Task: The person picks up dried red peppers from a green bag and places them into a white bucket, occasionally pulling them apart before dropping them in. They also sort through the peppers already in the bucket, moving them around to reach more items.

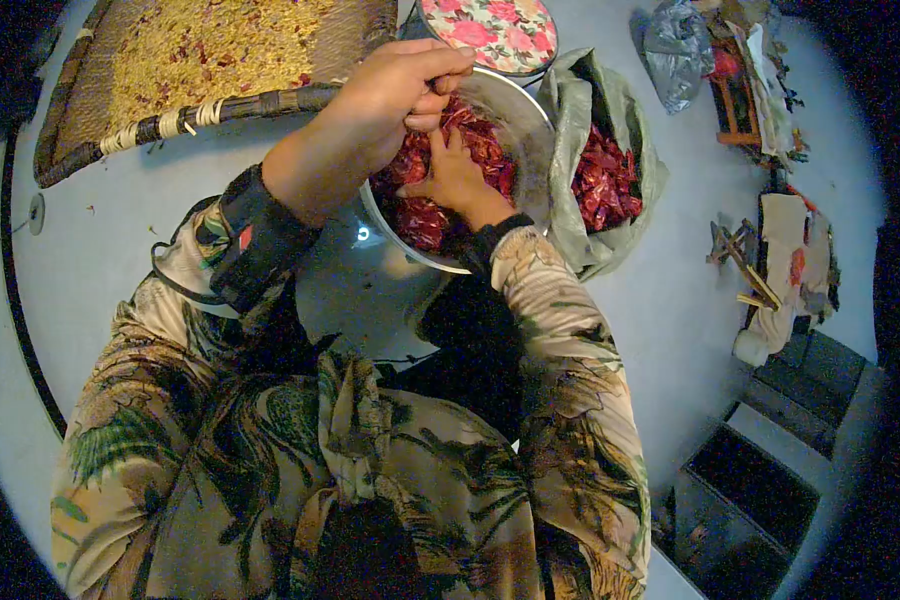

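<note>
Left hand (395, 95) curled, raised, right hand (458, 178) splayed over chilies (425, 222)

Right hand (457, 178): placed on dried red chilies (425, 222) inside the metal bowl (518, 112), fingers spread. Left hand (408, 85) — fingers curled — is positioned above the bowl's far left edge. An open sack (567, 150) adjoins the right edge.

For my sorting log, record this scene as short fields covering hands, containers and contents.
Left hand: curled, over the metal basin; whether it holds anything is unclear
Right hand: spread on red chilies in the basin
Right of basin: open sack with more chilies
Upper left: woven tray of yellow grains
</note>
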Demonstrator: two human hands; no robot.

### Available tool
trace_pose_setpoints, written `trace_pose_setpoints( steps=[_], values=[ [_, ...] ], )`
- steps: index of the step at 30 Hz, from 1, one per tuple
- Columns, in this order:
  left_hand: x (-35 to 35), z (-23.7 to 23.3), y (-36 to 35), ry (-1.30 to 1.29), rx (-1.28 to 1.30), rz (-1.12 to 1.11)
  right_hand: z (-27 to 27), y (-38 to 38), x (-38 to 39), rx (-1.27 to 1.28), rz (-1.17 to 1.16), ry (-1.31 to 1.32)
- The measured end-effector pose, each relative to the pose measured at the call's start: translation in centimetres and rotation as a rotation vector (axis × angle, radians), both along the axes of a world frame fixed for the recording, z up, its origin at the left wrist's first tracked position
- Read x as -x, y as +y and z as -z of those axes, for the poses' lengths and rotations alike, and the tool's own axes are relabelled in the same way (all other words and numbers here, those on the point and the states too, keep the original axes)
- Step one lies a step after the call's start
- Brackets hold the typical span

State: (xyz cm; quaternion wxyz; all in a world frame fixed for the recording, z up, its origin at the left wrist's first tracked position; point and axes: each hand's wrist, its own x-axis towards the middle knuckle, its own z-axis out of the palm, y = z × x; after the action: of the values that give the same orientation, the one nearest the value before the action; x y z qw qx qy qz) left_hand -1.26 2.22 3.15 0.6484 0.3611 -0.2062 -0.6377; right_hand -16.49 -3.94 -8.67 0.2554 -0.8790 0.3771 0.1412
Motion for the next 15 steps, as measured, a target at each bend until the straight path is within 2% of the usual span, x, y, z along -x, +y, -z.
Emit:
trace_pose_setpoints(
  steps=[5,8,15],
  values=[
    [0.0,0.7,0.0,-0.037,-0.009,-0.003,3.0,-1.3,-0.2,0.084,-0.038,-0.031],
    [0.1,0.7,0.0,-0.026,-0.034,-0.019,2.8,-1.5,-0.3,0.129,-0.062,0.013],
    [-0.1,0.5,0.1,-0.017,-0.014,0.006,2.3,-1.6,0.6,0.126,-0.064,-0.185]
  ],
)
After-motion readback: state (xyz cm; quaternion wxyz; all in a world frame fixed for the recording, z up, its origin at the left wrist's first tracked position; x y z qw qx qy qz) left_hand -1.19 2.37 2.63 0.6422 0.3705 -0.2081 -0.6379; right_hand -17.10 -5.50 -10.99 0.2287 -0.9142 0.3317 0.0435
